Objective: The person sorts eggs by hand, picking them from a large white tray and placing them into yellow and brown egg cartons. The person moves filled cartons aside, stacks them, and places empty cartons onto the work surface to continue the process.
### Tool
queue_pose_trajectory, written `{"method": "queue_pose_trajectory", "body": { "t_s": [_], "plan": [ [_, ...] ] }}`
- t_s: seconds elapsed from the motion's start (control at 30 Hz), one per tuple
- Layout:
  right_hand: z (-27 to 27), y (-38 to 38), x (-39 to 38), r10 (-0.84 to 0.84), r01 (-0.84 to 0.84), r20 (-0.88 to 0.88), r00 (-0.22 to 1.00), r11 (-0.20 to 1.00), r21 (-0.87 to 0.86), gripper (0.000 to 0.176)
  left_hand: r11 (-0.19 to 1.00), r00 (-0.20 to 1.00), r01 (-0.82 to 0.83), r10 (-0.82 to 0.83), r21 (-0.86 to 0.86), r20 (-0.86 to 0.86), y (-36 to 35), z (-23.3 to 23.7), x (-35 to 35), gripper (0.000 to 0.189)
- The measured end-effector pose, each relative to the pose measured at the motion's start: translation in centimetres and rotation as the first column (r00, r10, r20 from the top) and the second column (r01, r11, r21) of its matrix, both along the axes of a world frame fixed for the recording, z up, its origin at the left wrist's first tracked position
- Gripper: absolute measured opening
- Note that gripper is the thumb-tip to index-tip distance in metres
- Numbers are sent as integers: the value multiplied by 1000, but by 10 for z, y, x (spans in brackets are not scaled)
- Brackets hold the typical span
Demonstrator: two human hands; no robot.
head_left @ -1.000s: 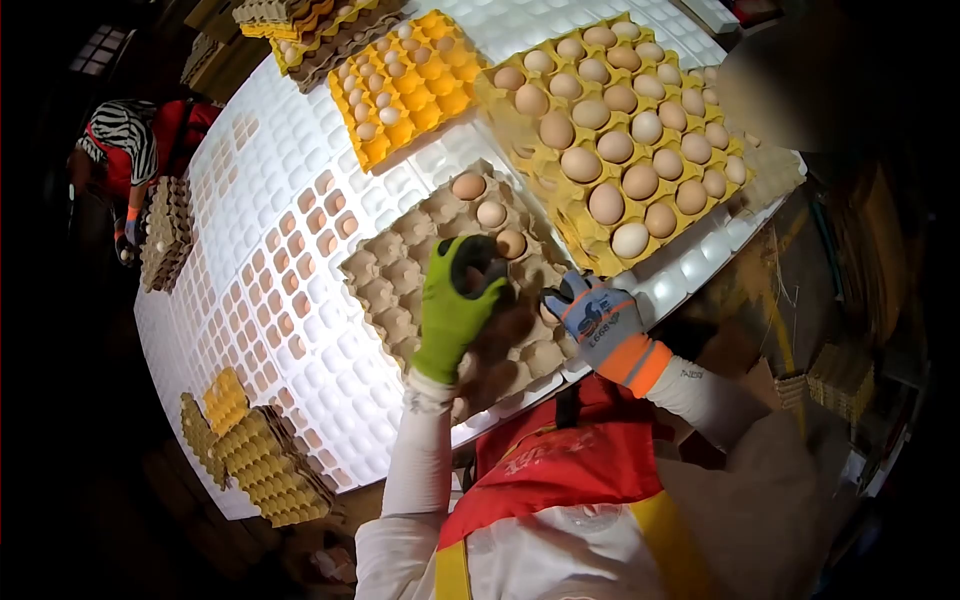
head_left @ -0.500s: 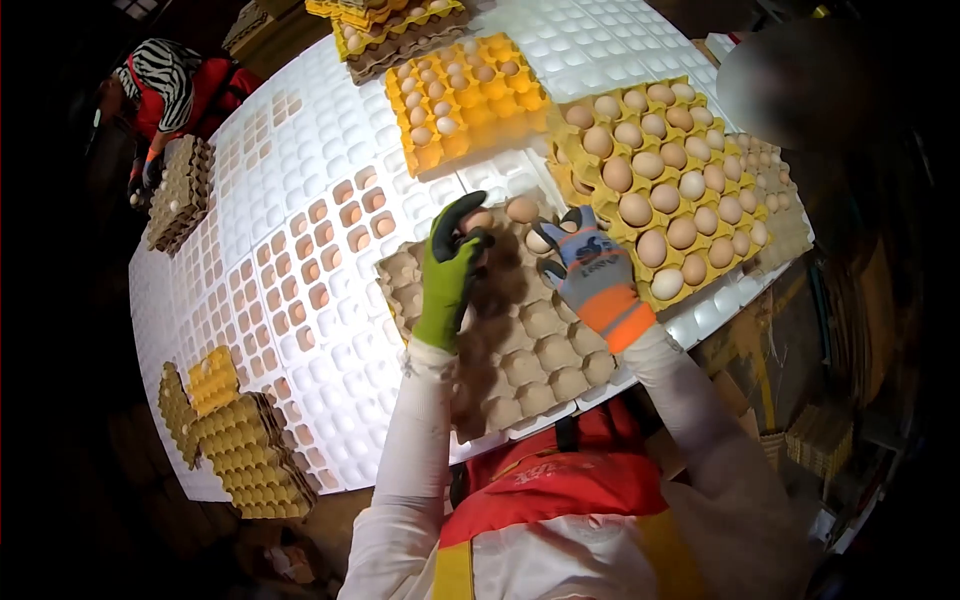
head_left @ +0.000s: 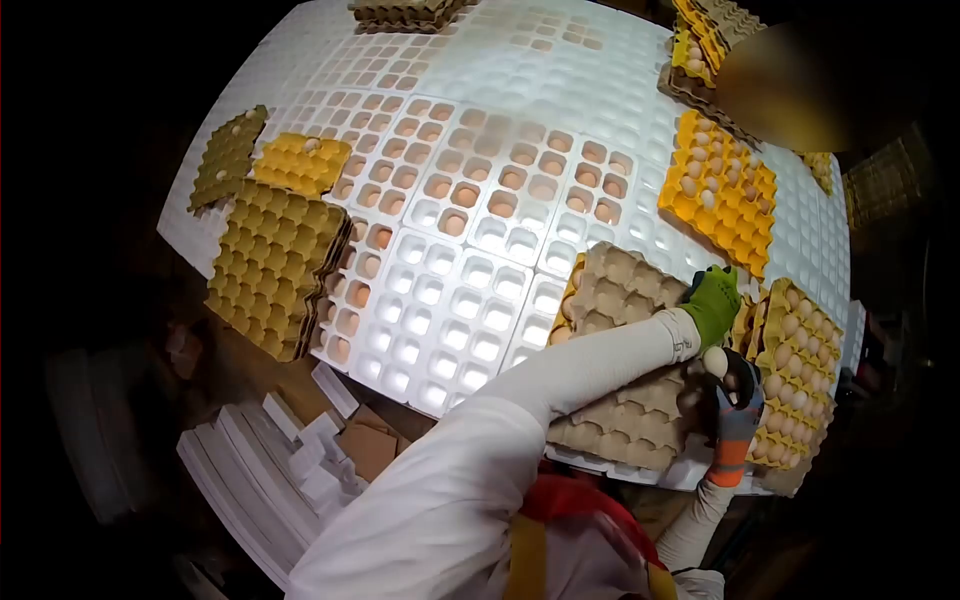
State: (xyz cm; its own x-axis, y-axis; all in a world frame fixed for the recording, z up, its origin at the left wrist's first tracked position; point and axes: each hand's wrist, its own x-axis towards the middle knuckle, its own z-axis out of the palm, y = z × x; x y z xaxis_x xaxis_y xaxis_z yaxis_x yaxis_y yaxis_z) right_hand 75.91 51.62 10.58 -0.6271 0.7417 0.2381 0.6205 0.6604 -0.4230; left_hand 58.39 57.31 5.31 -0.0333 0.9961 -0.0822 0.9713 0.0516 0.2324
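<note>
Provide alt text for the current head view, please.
The grey-gloved right hand holds an egg beside an egg-filled yellow tray, while the green-gloved left hand reaches across a brown tray. Beyond are white foam trays, some holding eggs.

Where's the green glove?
The green glove is right of centre in the head view, on the left hand, beside the brown tray, just above the right hand.

"Hands?"
"Two! Green-gloved left hand (head_left: pixel 715 303), grey-gloved right hand (head_left: pixel 738 402), one pale egg (head_left: pixel 715 361) in the right!"
"Near left?"
"One olive tray stack (head_left: pixel 270 265), one yellow tray (head_left: pixel 290 176) beyond, one white egg (head_left: pixel 311 144) on it!"
"Right?"
"One part-filled orange tray (head_left: pixel 738 222); nearer, eggs (head_left: pixel 800 398) too crowded to count!"
</note>
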Motion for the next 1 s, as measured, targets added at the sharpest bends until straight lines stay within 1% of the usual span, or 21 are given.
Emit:
{"method": "queue_pose_trajectory", "body": {
  "t_s": [0.07, 0.1, 0.13, 0.17, 0.23, 0.27, 0.3, 0.33, 0.37, 0.4, 0.43, 0.5, 0.57, 0.63, 0.67, 0.73, 0.77, 0.83, 0.9, 0.97, 1.0],
  "plan": [
    [19, -9, -27, -32, 3, -92, 995, 952, -307, 39, 995, 904, -102, 95, -5, 417, -43, 37, -49, 33],
    [26, -20, -40, -73, 6, -128, 989, 888, -460, 37, 959, 752, -278, 177, 61, 635, -56, 27, -69, 34],
    [31, -31, -53, -128, 8, -157, 979, 800, -600, 34, 896, 644, -415, 165, 159, 747, -83, 24, -94, 37],
    [33, -40, -66, -191, 3, -178, 965, 690, -724, 32, 839, 522, -534, 230, 104, 821, -119, 42, -127, 35],
    [26, -47, -110, -2, -129, -174, 985, 667, -734, 35, 662, 615, -689, 318, 295, 721, -180, 17, -192, 34],
    [11, -51, -139, 72, -329, -361, 930, 602, -727, 39, 629, 551, -754, 446, 192, 705, -213, 11, -226, 36],
    [-3, -53, -170, 254, -407, -323, 912, 664, -627, 42, 567, 584, -786, 551, 246, 596, -246, -5, -262, 35],
    [-6, -59, -206, 341, -439, -276, 899, 676, -592, 41, 487, 518, -840, 592, 238, 617, -275, -17, -291, 37],
    [-14, -67, -239, 353, -402, -205, 913, 691, -601, 40, 534, 569, -822, 745, 200, 348, -296, -18, -321, 37],
    [-28, -72, -275, 389, -339, -35, 921, 753, -564, 44, 512, 522, -852, 846, 107, 108, -303, -22, -341, 37],
    [-57, -77, -305, 403, -368, 49, 914, 872, -322, 42, 494, 494, -864, 869, 98, -27, -304, -20, -351, 29],
    [-75, -87, -359, 404, -362, 394, 826, 915, -178, 29, 584, 546, -809, 789, 71, -281, -298, -41, -365, 20],
    [-87, -97, -382, 379, -394, 605, 701, 912, -115, 29, 657, 620, -754, 720, 17, -312, -290, -55, -372, 10],
    [-94, -107, -377, 446, -405, 321, 836, 895, -188, 32, 661, 644, -750, 742, 41, -188, -299, -57, -366, 13],
    [-96, -113, -373, 463, -424, 169, 870, 878, -224, 33, 665, 671, -735, 741, 130, 6, -311, -58, -360, 17],
    [-98, -129, -378, 483, -449, -86, 872, 716, -534, 36, 616, 695, -719, 617, 321, 369, -337, -60, -350, 29],
    [-99, -138, -382, 441, -463, -214, 872, 597, -655, 38, 651, 715, -698, 611, 299, 341, -350, -63, -342, 39],
    [-127, -158, -389, 561, -547, -131, 817, 684, -482, 37, 647, 689, -715, 587, 265, 425, -367, -65, -325, 42],
    [-119, -165, -393, 524, -503, -80, 848, 749, -430, 37, 643, 722, -688, 563, 337, 402, -382, -81, -323, 42],
    [-117, -163, -388, 446, -468, -149, 883, 800, -376, 38, 533, 405, -838, 462, 118, 789, -388, -72, -321, 41],
    [-114, -163, -381, 395, -442, -200, 897, 821, -360, 37, 508, 428, -846, 472, 159, 771, -391, -69, -317, 41]
  ]
}}
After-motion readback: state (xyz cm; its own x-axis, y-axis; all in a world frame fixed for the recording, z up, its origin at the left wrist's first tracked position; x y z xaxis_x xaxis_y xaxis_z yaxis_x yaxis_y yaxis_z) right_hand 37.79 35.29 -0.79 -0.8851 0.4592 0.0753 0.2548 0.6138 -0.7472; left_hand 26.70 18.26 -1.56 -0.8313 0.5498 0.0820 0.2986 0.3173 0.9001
